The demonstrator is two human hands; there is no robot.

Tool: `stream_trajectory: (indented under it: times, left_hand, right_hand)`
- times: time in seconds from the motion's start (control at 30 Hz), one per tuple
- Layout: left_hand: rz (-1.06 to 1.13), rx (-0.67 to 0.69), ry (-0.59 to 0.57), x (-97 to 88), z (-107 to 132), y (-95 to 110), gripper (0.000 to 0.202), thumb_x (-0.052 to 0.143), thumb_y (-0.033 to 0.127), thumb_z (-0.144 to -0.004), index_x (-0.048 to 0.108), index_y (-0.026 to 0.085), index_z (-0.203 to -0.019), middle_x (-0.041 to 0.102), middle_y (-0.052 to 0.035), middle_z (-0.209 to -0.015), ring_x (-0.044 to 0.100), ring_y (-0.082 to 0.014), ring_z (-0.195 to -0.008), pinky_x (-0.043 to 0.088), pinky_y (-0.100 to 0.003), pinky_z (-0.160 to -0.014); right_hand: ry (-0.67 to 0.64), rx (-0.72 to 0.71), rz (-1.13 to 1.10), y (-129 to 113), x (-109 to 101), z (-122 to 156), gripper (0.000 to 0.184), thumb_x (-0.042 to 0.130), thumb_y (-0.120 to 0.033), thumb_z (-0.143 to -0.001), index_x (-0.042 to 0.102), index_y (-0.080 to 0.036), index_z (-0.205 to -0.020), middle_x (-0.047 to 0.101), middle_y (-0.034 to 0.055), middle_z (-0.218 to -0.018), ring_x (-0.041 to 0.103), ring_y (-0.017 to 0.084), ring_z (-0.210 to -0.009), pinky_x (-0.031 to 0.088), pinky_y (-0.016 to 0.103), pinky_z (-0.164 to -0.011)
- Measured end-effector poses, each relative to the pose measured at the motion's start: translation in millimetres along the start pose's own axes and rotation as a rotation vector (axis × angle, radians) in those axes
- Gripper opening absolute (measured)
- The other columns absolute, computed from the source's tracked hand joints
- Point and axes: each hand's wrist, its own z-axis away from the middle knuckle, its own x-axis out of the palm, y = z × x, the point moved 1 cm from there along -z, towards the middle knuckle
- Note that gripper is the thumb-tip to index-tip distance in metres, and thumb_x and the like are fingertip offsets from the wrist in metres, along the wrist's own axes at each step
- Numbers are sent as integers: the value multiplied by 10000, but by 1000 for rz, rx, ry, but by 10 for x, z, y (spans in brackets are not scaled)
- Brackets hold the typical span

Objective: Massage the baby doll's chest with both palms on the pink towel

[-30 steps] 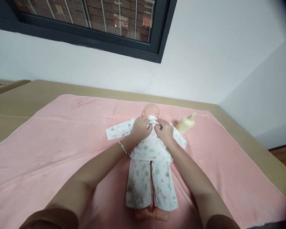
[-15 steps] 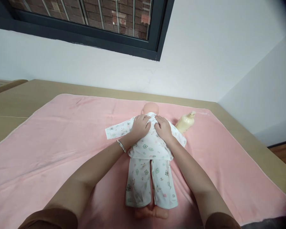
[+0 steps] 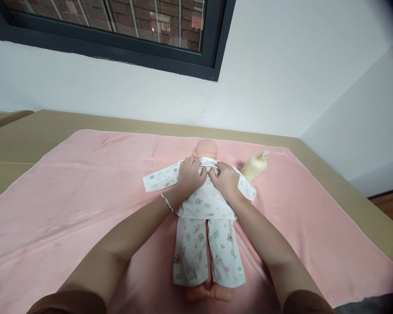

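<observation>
A bald baby doll [image 3: 205, 149] lies stretched out, its head toward the wall and its bare feet toward me. No face shows on the visible part of its head. It wears a white printed shirt [image 3: 207, 203] and matching trousers [image 3: 190, 250]. At the upper left of the shirt, my left hand [image 3: 191, 173] has its fingers curled, thumb close to them, pinching the cloth. Mirroring it on the right, my right hand [image 3: 225, 178] pinches the same shirt. A raised fold of cloth runs between both hands below the neck. My fingertips are partly hidden.
A pink blanket [image 3: 94, 183] spreads under the doll across a wooden table [image 3: 16, 144]. By the doll's right-hand sleeve lies a cream-coloured bottle [image 3: 254, 166], tilted. Behind the table rises a white wall [image 3: 144, 98] with a dark-framed window [image 3: 212, 56].
My fingers have gone from lying on the shirt to curling in and gathering a fold of it. The right hand has turned slightly inward. The doll and bottle stay in place.
</observation>
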Motion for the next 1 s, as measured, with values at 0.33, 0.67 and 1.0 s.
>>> stream_trajectory:
  times: [0.33, 0.67, 1.0]
  left_hand:
    - [13, -53, -26, -5, -5, 17, 125, 563, 288, -847, 608, 187, -906, 630, -120, -942, 588, -286, -943, 473, -420, -837]
    - [-2, -82, -90, -3, -29, 11, 206, 551, 300, -850, 618, 163, -989, 639, -130, -1014, 591, -298, -1001, 482, -425, -893]
    - [28, -90, -130, 23, -44, -9, 265, 540, 289, -853, 616, 144, -1061, 642, -146, -1063, 593, -317, -1057, 474, -453, -942]
  right_hand:
    - [-113, 34, -14, -32, -59, -46, 329, 520, -343, -905, 682, -204, -1156, 700, 88, -1215, 621, 263, -1148, 475, 329, -912]
    - [-194, 18, 12, -26, -50, -74, 397, 469, -343, -937, 632, -190, -1265, 638, 101, -1335, 547, 253, -1285, 427, 355, -1045]
    - [-208, -24, -38, 14, -10, -103, 429, 476, -302, -929, 627, -130, -1293, 621, 141, -1361, 521, 284, -1321, 377, 406, -1129]
